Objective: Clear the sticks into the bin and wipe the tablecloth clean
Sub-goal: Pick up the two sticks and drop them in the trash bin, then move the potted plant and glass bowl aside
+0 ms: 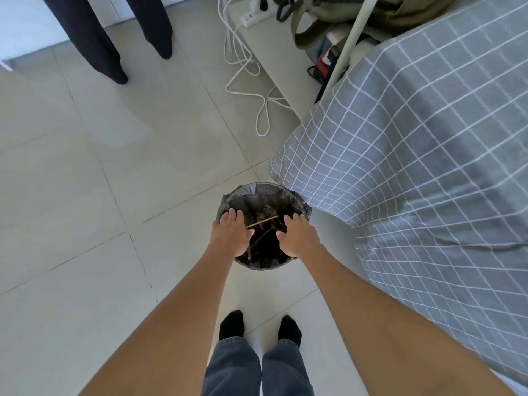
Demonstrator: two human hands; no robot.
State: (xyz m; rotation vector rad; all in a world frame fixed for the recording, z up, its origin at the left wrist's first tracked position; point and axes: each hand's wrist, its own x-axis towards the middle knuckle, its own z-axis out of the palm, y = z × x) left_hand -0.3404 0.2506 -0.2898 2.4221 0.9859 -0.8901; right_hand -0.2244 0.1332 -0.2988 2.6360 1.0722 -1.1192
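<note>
Our left hand (230, 231) and right hand (297, 235) hang released, fingers spread, over the round black-lined bin (264, 262); a thin yellow stick (262, 221) shows between them.

Your arms were bare from elbow to wrist, with no sleeves, watch or rings showing on the left hand (230, 234) or right hand (297, 235). At six o'clock you wore loose grey-blue jeans (257, 367) and black socks (232, 324).
</note>
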